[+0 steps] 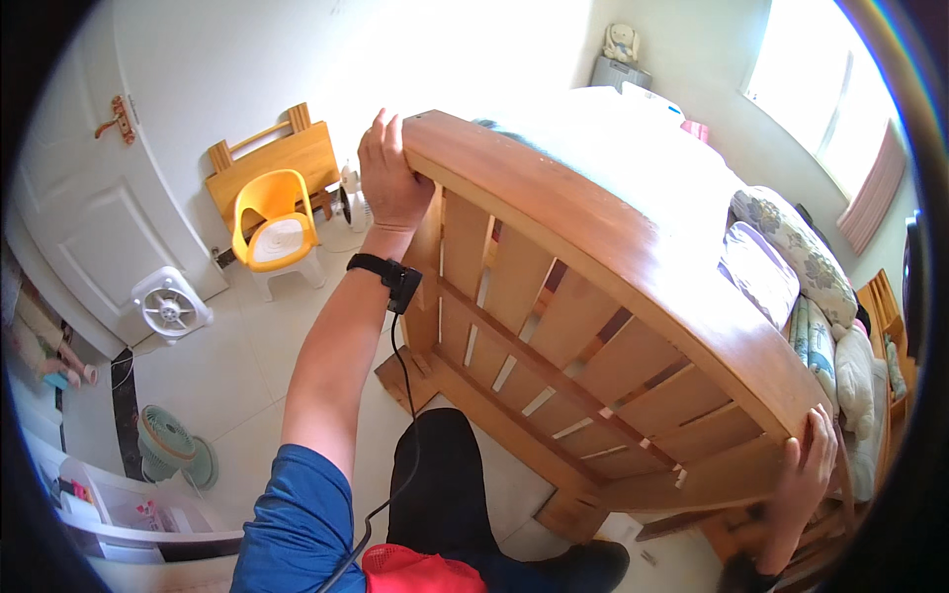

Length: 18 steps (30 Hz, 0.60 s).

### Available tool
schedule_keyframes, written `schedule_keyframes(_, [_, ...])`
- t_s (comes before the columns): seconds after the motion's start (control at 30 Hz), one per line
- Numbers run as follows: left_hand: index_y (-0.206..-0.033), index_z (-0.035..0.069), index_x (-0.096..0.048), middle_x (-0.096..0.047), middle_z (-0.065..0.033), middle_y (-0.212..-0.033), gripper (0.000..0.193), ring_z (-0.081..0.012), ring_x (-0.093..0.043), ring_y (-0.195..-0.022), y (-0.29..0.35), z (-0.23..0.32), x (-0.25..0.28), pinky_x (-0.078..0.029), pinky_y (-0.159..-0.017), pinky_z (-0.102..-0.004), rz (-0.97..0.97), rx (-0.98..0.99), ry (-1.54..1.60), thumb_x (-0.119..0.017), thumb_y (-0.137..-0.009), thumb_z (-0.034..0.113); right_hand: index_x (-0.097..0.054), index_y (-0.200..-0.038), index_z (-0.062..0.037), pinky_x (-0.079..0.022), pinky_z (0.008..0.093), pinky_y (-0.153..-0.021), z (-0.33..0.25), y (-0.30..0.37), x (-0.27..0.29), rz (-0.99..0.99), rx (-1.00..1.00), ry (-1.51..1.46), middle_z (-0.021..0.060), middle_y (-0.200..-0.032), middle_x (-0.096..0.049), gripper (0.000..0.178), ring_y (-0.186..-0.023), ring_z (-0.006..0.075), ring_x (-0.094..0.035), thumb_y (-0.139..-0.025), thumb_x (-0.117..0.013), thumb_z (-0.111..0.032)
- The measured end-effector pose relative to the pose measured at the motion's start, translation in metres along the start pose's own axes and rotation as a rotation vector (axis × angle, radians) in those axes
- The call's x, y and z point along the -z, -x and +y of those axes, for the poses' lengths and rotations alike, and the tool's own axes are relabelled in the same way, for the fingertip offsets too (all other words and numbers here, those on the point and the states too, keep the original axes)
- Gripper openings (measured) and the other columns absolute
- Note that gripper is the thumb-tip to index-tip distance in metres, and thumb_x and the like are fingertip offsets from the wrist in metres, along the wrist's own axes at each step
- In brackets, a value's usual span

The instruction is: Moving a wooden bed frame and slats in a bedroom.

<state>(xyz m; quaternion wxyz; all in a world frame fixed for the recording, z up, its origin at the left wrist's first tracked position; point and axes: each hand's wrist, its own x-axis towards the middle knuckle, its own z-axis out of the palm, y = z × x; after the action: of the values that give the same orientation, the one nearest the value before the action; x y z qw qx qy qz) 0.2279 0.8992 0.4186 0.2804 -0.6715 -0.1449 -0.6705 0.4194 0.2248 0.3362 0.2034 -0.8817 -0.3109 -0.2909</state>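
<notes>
A wooden bed footboard [593, 247] with slats runs across the middle of the view, from upper left to lower right. My left hand [388, 178] grips its top rail at the left corner, a black band on the wrist. At the right end of the rail, my right hand [806, 465] clasps the corner. Beyond the rail lies the pale mattress [633, 148], with patterned pillows [791, 247] piled on the right.
A yellow child's chair [275, 232] and a folded wooden table [272, 163] stand by the far wall. A white fan [168, 308] sits next to the white door [89, 208], a green fan [170, 443] on the floor, a white bin [119, 509] at lower left.
</notes>
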Motion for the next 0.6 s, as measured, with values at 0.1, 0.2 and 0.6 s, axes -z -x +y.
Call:
schedule_keyframes(0.1, [-0.149, 0.0, -0.048, -0.056, -0.0288, -0.152, 0.069, -0.0497, -0.056, -0.136, 0.001, -0.001, -0.001, -0.047, -0.116, -0.0549, -0.035, 0.067, -0.007, -0.08, -0.091, 0.016, -0.056, -0.152, 0.0017, -0.036, 0.0546, -0.128, -0.032, -0.002, 0.004, 0.004, 0.028, 0.095, 0.0259, -0.158, -0.058, 0.049, -0.149, 0.0472, -0.051, -0.114, -0.053, -0.029])
schedule_keyframes(0.2, [-0.145, 0.0, -0.05, -0.055, -0.0294, -0.153, 0.068, -0.048, -0.057, -0.135, -0.003, -0.005, -0.01, -0.047, -0.115, -0.054, 0.014, 0.049, -0.027, -0.084, -0.092, 0.025, -0.055, -0.153, 0.0027, -0.036, 0.0552, -0.128, -0.038, -0.005, 0.001, 0.024, 0.016, 0.122, 0.0263, -0.159, -0.057, 0.051, -0.15, 0.0478, -0.051, -0.112, -0.054, -0.028])
schedule_keyframes(0.6, [-0.149, -0.004, -0.053, -0.052, -0.0294, -0.158, 0.063, -0.0519, -0.044, -0.151, 0.002, 0.014, 0.004, -0.037, -0.127, -0.0576, -0.218, 0.047, 0.005, -0.071, -0.089, 0.001, -0.055, -0.155, 0.0006, -0.035, 0.0567, -0.129, -0.024, -0.012, 0.006, 0.043, 0.117, 0.148, 0.0257, -0.158, -0.058, 0.071, -0.15, 0.0473, -0.051, -0.1, -0.073, -0.042])
